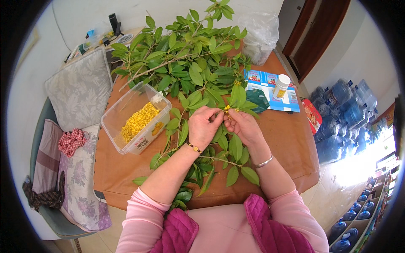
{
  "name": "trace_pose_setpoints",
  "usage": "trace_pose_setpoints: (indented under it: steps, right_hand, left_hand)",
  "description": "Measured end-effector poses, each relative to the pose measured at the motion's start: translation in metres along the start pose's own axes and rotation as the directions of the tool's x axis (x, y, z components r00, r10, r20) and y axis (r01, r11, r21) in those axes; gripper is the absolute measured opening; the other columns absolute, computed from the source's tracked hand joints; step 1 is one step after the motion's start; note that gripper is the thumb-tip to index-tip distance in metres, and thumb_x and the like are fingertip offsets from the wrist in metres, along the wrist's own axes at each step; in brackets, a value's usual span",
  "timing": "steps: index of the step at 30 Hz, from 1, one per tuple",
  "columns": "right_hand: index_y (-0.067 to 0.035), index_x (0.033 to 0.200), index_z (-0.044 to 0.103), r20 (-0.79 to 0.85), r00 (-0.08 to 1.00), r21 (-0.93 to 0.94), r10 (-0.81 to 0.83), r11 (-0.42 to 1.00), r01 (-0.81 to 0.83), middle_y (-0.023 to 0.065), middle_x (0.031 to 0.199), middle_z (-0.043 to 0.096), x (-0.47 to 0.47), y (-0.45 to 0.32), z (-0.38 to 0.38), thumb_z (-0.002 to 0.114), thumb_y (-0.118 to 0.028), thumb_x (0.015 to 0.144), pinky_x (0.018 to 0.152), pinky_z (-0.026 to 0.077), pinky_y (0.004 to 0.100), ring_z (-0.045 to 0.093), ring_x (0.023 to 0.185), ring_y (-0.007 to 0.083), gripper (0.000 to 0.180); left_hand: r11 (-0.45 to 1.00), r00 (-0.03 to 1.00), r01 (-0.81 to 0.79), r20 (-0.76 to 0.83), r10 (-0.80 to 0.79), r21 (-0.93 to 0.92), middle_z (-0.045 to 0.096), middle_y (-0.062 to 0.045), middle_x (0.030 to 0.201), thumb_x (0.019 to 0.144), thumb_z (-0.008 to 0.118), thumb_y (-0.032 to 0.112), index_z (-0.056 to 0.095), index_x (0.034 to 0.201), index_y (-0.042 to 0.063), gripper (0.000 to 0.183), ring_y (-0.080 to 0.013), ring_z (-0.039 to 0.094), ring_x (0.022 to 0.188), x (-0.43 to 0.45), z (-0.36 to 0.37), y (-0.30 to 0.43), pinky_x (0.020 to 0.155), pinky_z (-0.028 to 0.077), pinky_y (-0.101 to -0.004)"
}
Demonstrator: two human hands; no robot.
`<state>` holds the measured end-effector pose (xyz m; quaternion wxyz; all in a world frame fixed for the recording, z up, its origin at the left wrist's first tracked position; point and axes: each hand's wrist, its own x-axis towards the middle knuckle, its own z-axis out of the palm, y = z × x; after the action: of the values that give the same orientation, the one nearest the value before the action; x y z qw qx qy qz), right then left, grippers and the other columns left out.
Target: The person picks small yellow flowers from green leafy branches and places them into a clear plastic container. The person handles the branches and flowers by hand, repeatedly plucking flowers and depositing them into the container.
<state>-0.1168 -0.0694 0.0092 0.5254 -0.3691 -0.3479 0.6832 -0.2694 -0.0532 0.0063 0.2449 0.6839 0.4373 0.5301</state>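
Observation:
Both hands meet over a leafy branch near the middle of the table. My left hand (pixel 204 125) has its thumb and forefinger pinched together beside a small cluster of yellow blossoms (pixel 227 108). Around the stem just below that cluster, the fingers of my right hand (pixel 245 126) are closed. Whether the left fingertips hold a blossom is too small to tell. To the left stands a clear plastic tub (pixel 111 126), partly filled with loose yellow blossoms (pixel 139 121). A large heap of cut leafy branches (pixel 193 69) covers the far side of the table.
A white pill bottle (pixel 281 87) stands on a flattened blue carton (pixel 292 106) at the right. Behind it is a container with a clear plastic bag (pixel 259 28). A cushioned chair (pixel 79 189) adjoins the brown-covered table (pixel 284 142). Several blue water jugs (pixel 338 120) are stacked on the right.

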Motion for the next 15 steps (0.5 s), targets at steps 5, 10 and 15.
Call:
trace_pose_setpoints:
  steps: [5,10,15]
  right_hand:
    - [-0.001,0.084,0.059,-0.065,0.998,-0.066,-0.010,0.998,0.006,0.0009,0.070,0.056,0.001,0.004,0.001,0.055,-0.020,0.090,0.050,0.040,0.0168,0.051,0.058,0.0072,0.020]
    - [-0.002,0.080,0.059,-0.031,1.000,-0.160,0.003,0.987,-0.008,0.0002,0.067,0.055,-0.001,0.000,0.000,0.056,-0.016,0.088,0.046,0.036,0.0154,0.047,0.054,0.0056,0.017]
    - [-0.001,0.082,0.058,-0.039,0.997,-0.333,0.067,0.940,-0.077,0.0004,0.067,0.055,-0.007,-0.010,-0.004,0.056,-0.015,0.088,0.049,0.036,0.0165,0.046,0.055,0.0054,0.016]
  left_hand:
    - [0.989,0.996,-0.083,-0.004,0.084,0.125,0.056,-0.005,0.066,0.073,0.067,0.016,0.067,0.078,0.009,0.008,-0.0211,0.056,0.061,-0.002,0.002,-0.001,0.054,0.045,-0.0324]
    - [0.991,0.997,-0.079,-0.010,0.081,0.109,0.056,-0.006,0.066,0.073,0.068,0.016,0.067,0.077,0.009,0.008,-0.0216,0.056,0.061,-0.001,0.001,0.001,0.054,0.044,-0.0328]
    - [0.997,0.999,-0.040,-0.023,0.042,0.070,0.055,-0.005,0.064,0.073,0.067,0.015,0.067,0.078,0.008,0.008,-0.0209,0.055,0.059,0.000,0.000,-0.003,0.053,0.044,-0.0325]
